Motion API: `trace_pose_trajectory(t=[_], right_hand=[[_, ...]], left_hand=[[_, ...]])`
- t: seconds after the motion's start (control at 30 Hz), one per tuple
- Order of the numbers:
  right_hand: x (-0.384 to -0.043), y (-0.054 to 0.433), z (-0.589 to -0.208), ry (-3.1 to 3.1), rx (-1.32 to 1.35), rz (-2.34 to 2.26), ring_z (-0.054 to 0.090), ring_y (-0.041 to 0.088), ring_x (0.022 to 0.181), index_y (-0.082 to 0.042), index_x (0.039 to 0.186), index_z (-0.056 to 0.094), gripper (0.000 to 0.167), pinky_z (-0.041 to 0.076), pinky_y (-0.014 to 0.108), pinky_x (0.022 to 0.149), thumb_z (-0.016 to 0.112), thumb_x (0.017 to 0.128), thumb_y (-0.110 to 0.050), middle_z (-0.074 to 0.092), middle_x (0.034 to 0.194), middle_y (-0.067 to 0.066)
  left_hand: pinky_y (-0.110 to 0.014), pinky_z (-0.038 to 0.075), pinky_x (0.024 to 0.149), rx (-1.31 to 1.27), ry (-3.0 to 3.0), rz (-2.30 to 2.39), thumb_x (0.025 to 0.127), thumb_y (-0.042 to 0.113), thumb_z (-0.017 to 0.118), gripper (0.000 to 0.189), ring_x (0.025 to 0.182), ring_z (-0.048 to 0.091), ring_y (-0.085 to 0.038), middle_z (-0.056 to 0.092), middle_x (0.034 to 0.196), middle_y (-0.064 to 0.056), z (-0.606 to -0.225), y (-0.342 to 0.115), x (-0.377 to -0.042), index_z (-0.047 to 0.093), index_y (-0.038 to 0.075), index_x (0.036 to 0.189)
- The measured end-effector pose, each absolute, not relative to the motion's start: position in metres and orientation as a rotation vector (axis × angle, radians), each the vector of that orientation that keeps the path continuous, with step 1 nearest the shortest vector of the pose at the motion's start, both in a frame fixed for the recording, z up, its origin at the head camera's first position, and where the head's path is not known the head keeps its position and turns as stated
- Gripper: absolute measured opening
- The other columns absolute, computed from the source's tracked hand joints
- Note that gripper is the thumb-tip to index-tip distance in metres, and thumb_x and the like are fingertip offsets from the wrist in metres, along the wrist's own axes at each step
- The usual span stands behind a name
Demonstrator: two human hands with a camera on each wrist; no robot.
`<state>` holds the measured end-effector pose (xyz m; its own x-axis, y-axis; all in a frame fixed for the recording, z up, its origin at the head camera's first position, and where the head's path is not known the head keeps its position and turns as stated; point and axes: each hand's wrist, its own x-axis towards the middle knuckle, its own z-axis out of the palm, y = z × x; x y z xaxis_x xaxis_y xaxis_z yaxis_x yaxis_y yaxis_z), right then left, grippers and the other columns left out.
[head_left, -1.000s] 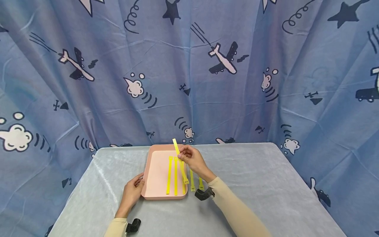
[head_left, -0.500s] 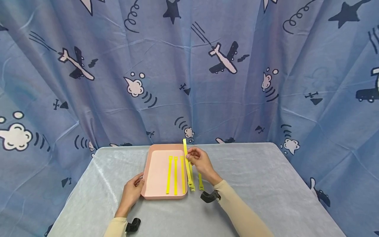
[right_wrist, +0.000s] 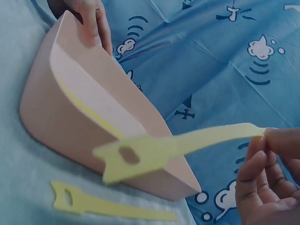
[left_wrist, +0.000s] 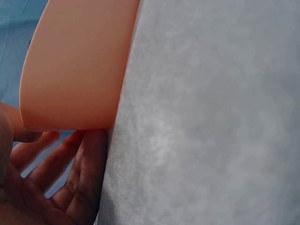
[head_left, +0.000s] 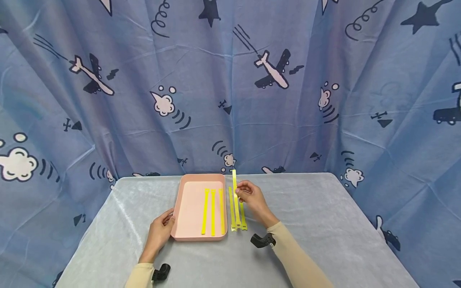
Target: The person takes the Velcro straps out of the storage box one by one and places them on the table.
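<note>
My right hand point(head_left: 255, 200) pinches a yellow hook-and-loop cable tie point(head_left: 235, 180) between thumb and fingers, just right of the pink tray point(head_left: 188, 212). The tie stands lengthwise, its slotted head toward me; the right wrist view shows that head point(right_wrist: 157, 159) hanging before the tray wall. Three similar ties point(head_left: 213, 214) lie side by side in the right half of the tray. On the table under the held tie lie two more, a left one point(head_left: 231, 212) and a right one point(head_left: 243, 220) partly covered. My left hand point(head_left: 158, 234) grips the tray's left edge, thumb at the rim, fingers against the outer wall.
A grey cloth covers the table point(head_left: 309, 224). Behind it hangs a blue curtain point(head_left: 201, 80) printed with airplanes and clouds. Black cameras sit on both wrists, the left one point(head_left: 162, 273) low over the table.
My right hand has carried the cable tie rightward, from over the tray to above the ties beside it, and the tie has straightened upright. The left hand stays on the tray.
</note>
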<state>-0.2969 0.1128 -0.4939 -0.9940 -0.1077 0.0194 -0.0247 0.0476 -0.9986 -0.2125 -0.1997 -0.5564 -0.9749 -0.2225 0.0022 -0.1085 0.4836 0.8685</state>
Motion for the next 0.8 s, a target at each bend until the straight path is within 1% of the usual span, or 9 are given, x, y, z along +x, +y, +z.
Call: trace_pose_trajectory(t=[0.27, 0.43, 0.6, 0.73, 0.8], right_hand=[[-0.295, 0.126, -0.502, 2.239, -0.12, -2.093, 0.055, 0.017, 0.078, -0.003, 0.108, 0.06, 0.016, 0.051, 0.037, 0.073, 0.064, 0.093, -0.006, 0.06, 0.091, 0.006], [-0.295, 0.132, -0.508, 2.244, -0.122, -2.05, 0.055, 0.016, 0.079, -0.001, 0.111, 0.059, 0.019, 0.051, 0.035, 0.072, 0.064, 0.094, -0.007, 0.06, 0.092, 0.006], [-0.296, 0.142, -0.512, 2.25, -0.097, -2.021, 0.056, 0.016, 0.081, 0.001, 0.115, 0.058, 0.022, 0.051, 0.035, 0.075, 0.062, 0.095, -0.008, 0.06, 0.093, 0.004], [-0.3, 0.15, -0.512, 2.268, -0.076, -1.996, 0.057, 0.016, 0.083, 0.001, 0.117, 0.058, 0.024, 0.052, 0.035, 0.077, 0.062, 0.096, -0.01, 0.061, 0.095, 0.005], [-0.302, 0.153, -0.512, 2.278, -0.053, -1.984, 0.058, 0.015, 0.083, -0.001, 0.116, 0.058, 0.023, 0.052, 0.036, 0.078, 0.062, 0.096, -0.012, 0.061, 0.095, 0.005]], left_hand=[[-0.044, 0.054, 0.091, 0.288, -2.608, -1.513, 0.101, 0.018, 0.053, 0.041, 0.113, 0.064, -0.032, 0.065, 0.128, -0.022, -0.555, -0.2, -0.212, 0.054, 0.007, 0.141], [-0.043, 0.054, 0.091, 0.29, -2.608, -1.512, 0.101, 0.018, 0.052, 0.041, 0.113, 0.065, -0.031, 0.065, 0.128, -0.022, -0.555, -0.2, -0.211, 0.054, 0.008, 0.141], [-0.043, 0.054, 0.09, 0.294, -2.608, -1.519, 0.101, 0.017, 0.053, 0.041, 0.112, 0.065, -0.031, 0.065, 0.128, -0.021, -0.556, -0.199, -0.211, 0.054, 0.008, 0.141], [-0.042, 0.054, 0.09, 0.29, -2.605, -1.518, 0.101, 0.018, 0.053, 0.041, 0.112, 0.065, -0.031, 0.065, 0.127, -0.021, -0.555, -0.199, -0.212, 0.054, 0.008, 0.141], [-0.042, 0.054, 0.089, 0.291, -2.604, -1.516, 0.101, 0.018, 0.052, 0.041, 0.111, 0.065, -0.031, 0.065, 0.127, -0.021, -0.555, -0.199, -0.212, 0.054, 0.008, 0.141]])
